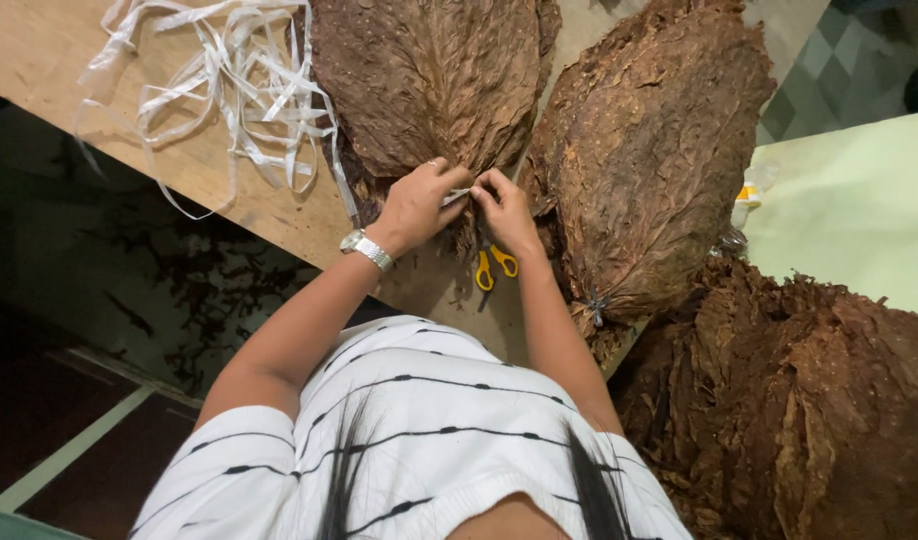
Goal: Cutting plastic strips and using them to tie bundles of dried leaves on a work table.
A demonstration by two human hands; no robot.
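On the wooden bench (279, 215), left hand (416, 205) and right hand (506, 210) pinched shut on a white strip (457, 196) at the stem end of a brown leaf bundle (429, 80), yellow-handled scissors (494, 266) just below, second tied bundle (644, 150) to the right, loose white strips (229, 90) well left.

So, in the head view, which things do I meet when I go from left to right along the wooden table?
Pile of white strips → left hand → scissors → right hand → tied leaf bundle.
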